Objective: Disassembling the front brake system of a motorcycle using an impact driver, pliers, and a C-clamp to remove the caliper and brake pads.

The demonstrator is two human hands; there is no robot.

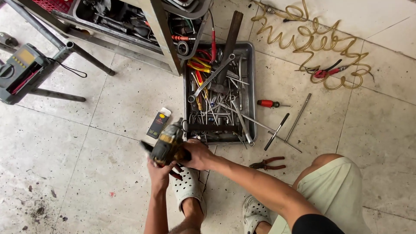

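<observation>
Both my hands hold a worn yellow and black cordless drill [168, 143] above the tiled floor, just left of a metal tool tray [250, 82]. My left hand [158, 171] grips the drill from below at its base. My right hand [198, 155] wraps the drill's handle from the right side. The drill's nose points up toward the tray's near left corner. The tray is full of wrenches, screwdrivers and other hand tools.
A small black and yellow box [158, 123] lies left of the tray. Red-handled pliers [268, 164], a T-handle wrench [277, 131] and a red screwdriver [268, 103] lie right of it. A coiled yellow air hose [312, 41] is at the back, a multimeter [19, 69] at far left. My feet wear white clogs [187, 184].
</observation>
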